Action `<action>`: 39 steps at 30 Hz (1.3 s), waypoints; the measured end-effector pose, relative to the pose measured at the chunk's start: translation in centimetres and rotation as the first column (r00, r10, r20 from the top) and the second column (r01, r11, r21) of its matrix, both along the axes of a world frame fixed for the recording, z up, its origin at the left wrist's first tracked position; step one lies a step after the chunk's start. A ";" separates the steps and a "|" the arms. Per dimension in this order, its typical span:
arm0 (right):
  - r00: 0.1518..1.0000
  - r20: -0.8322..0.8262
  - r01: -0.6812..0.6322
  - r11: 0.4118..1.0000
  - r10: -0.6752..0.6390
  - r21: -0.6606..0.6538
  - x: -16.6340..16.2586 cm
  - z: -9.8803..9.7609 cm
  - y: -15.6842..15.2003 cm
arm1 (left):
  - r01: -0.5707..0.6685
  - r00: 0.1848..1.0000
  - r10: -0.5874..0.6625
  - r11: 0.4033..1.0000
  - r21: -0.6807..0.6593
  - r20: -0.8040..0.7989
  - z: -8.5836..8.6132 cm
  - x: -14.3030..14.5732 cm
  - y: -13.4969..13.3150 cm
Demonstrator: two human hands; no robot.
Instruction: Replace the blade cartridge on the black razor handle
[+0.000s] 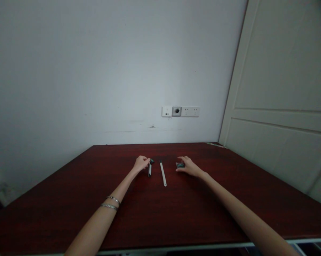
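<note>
My left hand (141,163) is closed, thumb and fingertips pinched at the dark head of what looks like a razor (150,170) with a white and black handle. The razor's handle points toward me. Right of it lies a slim white stick (163,174) with a dark tip at its far end and a small hole at its near end; its kind is unclear. My right hand (188,166) has thumb and fingers spread around a small clear and teal case (180,165) on the table. A gap shows between the upper finger and the case; whether the thumb touches it is unclear.
The dark red wooden table (139,217) ends at a pale wall (117,78) with a row of sockets (190,112). A white panelled door (280,85) stands along the right side. A thin strip (215,145) lies at the back right corner.
</note>
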State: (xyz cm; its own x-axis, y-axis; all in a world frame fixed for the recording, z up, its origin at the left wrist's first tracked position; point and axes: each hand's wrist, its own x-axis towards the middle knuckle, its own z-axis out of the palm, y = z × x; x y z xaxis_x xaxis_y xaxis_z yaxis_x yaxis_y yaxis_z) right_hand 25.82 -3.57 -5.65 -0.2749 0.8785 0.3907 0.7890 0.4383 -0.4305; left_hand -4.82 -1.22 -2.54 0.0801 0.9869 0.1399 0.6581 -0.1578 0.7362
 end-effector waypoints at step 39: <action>0.940 0.325 0.152 0.979 -0.099 -0.140 -9.8 4.3 -5.0 | -0.136 0.900 0.102 0.990 -0.050 -0.423 0.3 0.6 -2.7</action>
State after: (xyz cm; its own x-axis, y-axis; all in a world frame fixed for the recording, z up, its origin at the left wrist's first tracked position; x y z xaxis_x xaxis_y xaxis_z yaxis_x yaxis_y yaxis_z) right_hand 15.98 -8.60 -1.40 -0.2443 0.9575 0.1533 0.9395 0.2728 -0.2071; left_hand -4.23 -3.93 -2.24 -0.0038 0.9990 0.0437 0.9185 -0.0138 0.3953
